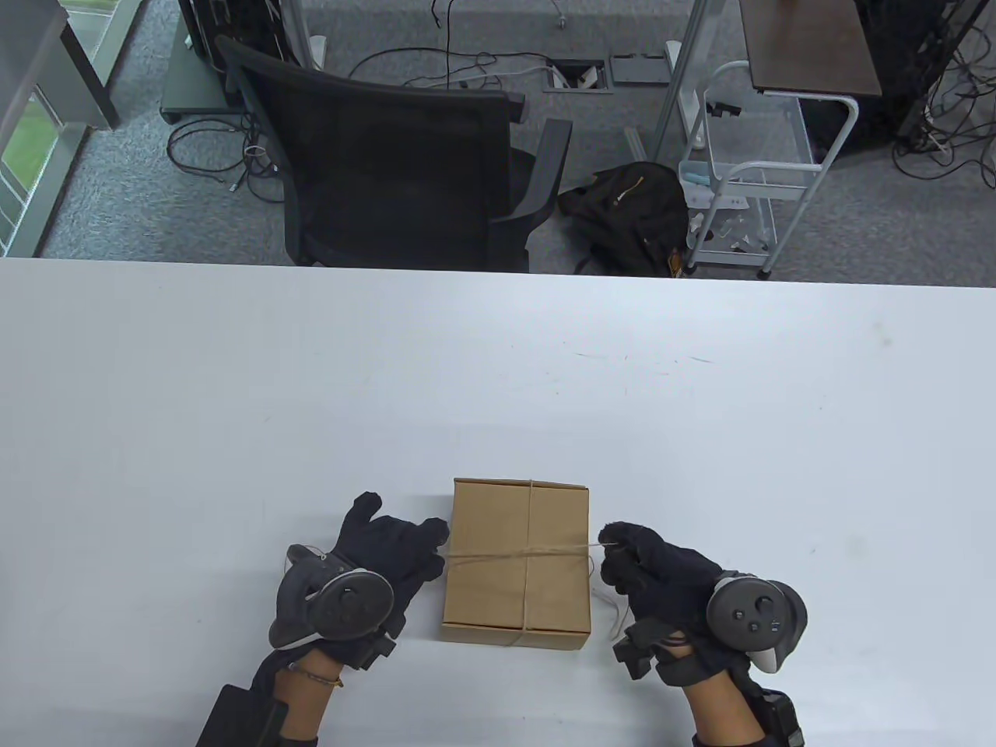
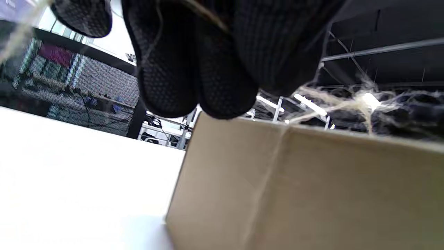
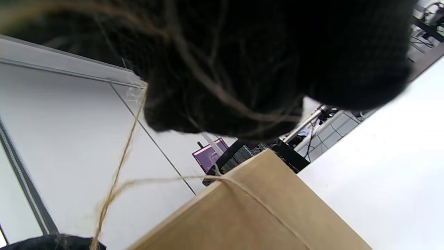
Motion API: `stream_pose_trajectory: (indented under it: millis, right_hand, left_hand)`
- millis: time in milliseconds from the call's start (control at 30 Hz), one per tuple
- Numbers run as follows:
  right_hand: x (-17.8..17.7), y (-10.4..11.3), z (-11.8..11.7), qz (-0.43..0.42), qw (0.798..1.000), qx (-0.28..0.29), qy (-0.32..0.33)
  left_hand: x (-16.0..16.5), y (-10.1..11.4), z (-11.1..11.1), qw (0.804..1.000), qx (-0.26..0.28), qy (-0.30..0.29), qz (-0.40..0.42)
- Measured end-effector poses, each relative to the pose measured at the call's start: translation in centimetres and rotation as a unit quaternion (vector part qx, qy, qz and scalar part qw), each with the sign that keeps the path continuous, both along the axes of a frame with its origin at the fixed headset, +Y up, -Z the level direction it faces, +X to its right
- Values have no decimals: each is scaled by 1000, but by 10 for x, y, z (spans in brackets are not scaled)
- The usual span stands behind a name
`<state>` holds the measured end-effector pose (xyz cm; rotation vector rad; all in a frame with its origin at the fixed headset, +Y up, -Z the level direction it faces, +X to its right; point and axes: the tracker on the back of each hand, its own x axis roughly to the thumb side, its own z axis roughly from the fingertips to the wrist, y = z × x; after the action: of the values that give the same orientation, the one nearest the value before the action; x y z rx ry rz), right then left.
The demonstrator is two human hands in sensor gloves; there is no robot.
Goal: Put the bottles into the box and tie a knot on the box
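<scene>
Cardboard makes up the closed, brown, square box [image 1: 517, 564], which sits on the white table [image 1: 498, 389] near its front edge, between the two gloved hands. Thin tan jute twine [image 1: 537, 553] is wrapped around the box in a cross: one strand runs front to back over the lid and down the near wall, another runs side to side across the middle of the lid. The bottles cannot be seen, and the lid is shut. The left hand [image 1: 381, 556] in its black sensor glove lies just beside the box's left edge, and its thumb and forefinger tips meet on the twine where the strand leaves the lid. In the left wrist view the gloved fingertips [image 2: 194, 86] hang just above the box's top edge, with frayed twine crossing the lid behind them. The right hand [image 1: 650, 568] sits just beside the box's right edge with its fingers curled, pinching the twine between thumb and forefinger at the level of the lid; a loose end of twine hangs down from that grip toward the table. The right wrist view shows the strand rising from the box corner to the dark glove. Beyond the table's far edge stand a black mesh office chair [image 1: 405, 156] and a white wire trolley [image 1: 747, 187] on grey carpet.
</scene>
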<state>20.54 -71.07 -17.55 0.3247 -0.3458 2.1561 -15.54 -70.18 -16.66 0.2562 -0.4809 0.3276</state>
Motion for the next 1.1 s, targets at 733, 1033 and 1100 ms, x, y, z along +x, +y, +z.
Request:
stream_pose_trajectory:
  millis: [733,1033,1100]
  right_hand:
    - [-9,-34,-13,231,969,-88,-23]
    - [-17,-40,-14,280,956,-79,-39]
    - [-19,-40,-14,273,958,-75,-42]
  left_hand:
    - [-19,-23,-17,968,-172,-48,179]
    - [-27,-19,-22,963,-234,-53,125]
    - [-29,-20,-23,961,-246,-40,122]
